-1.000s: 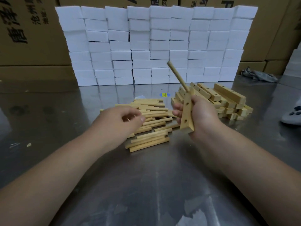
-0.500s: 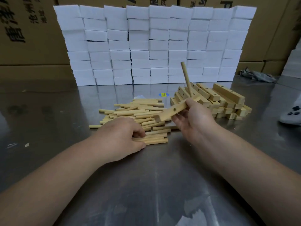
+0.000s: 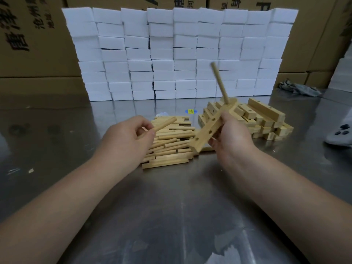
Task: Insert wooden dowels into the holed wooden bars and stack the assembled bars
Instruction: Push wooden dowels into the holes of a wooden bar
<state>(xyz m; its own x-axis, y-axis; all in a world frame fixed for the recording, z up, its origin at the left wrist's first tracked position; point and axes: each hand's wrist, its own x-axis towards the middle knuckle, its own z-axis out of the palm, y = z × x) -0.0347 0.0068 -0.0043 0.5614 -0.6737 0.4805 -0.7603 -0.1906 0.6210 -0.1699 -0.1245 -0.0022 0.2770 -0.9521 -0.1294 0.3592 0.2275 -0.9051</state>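
Your right hand grips a bar with one dowel in, left hand pinching the next dowel (other holes empty).

Both bare forearms enter from the lower corners of the frame and converge toward its centre. The left hand, back toward the camera and fingers curled, pinches a dowel. The right hand, right of centre, grips a tilted holed bar, thumb uppermost.

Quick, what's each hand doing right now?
Left hand: closed, pinching a loose dowel.
Right hand: closed round the holed bar, with an inserted dowel standing at its far end.
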